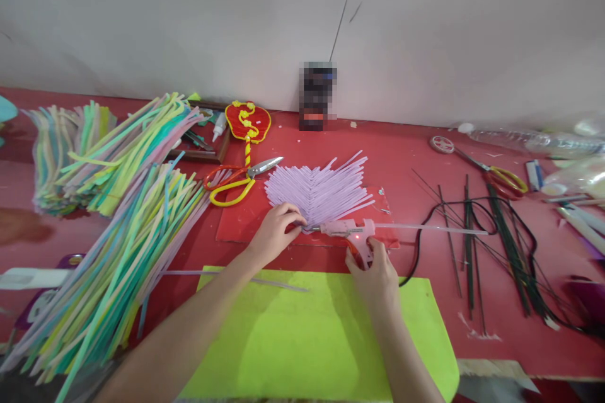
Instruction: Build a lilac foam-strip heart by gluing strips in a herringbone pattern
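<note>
A lilac leaf-shaped piece (314, 186) of pipe cleaners, its strands slanting out from a middle line, lies on a red board (236, 223). My left hand (281, 230) is closed in a pinch at the bottom tip of this piece. In my right hand (378, 271) is a pink hot glue gun (338, 227), gripped by its handle with a small red light lit. The gun's nozzle points left at the same tip, close to my left fingertips. A clear glue stick (425, 227) sticks out of the gun's back.
Bundles of pastel pipe cleaners (127, 252) lie at left. Yellow-and-red scissors (231, 186) rest beside a red fan (248, 121). A lime-green sheet (302, 334) covers the front. At right are dark stems (469, 245), a black cord (418, 249) and more scissors (508, 181). A blurred phone-like object (316, 97) leans on the wall.
</note>
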Motion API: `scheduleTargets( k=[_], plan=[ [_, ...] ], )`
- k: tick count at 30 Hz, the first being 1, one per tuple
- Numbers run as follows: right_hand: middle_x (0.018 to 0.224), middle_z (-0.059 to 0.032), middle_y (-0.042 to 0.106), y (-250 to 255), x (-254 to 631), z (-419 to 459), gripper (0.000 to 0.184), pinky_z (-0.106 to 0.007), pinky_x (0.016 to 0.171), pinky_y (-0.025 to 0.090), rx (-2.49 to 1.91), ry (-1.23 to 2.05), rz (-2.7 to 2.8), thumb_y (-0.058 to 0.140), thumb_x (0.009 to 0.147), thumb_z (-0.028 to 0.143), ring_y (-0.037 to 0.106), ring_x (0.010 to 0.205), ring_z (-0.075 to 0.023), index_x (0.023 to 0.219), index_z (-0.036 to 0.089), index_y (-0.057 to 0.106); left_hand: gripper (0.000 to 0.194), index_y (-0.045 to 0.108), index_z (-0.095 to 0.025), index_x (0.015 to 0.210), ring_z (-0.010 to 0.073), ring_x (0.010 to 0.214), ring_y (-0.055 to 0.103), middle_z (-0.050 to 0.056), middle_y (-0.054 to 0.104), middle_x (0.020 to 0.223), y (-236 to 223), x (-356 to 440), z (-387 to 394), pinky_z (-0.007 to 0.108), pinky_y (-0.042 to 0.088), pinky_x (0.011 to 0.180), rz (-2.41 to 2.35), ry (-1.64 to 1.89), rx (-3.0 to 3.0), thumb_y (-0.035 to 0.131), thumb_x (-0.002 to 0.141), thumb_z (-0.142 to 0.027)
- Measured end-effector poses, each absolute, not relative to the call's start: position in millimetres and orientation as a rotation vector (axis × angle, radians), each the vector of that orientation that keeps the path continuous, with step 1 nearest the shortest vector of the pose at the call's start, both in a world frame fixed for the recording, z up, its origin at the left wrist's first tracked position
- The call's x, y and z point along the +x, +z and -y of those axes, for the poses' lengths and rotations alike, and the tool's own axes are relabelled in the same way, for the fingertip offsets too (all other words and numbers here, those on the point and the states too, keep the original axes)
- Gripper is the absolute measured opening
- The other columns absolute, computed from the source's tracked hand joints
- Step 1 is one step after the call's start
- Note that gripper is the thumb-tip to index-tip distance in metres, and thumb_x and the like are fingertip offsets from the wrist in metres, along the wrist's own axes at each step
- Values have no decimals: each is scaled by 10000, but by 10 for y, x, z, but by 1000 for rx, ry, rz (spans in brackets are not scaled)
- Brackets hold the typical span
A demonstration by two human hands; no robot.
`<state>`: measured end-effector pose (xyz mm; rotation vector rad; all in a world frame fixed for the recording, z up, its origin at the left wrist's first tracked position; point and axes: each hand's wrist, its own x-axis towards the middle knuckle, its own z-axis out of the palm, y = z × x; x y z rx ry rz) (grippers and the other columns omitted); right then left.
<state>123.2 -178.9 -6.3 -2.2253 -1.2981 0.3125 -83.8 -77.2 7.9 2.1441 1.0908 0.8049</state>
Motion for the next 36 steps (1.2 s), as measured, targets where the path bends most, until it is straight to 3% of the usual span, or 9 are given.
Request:
scheduleTargets(
  k=[36],
  plan=[
    [969, -104, 673, -93, 1285, 1815, 526, -320, 642, 477, -2200, 316, 1224, 522, 707, 598, 611, 701, -208, 1036, 191, 562, 175, 672, -220, 879, 174, 930, 578, 28, 589, 951, 37, -846, 772, 363, 481, 860, -1092, 807, 2191, 601, 801, -80]
  ],
)
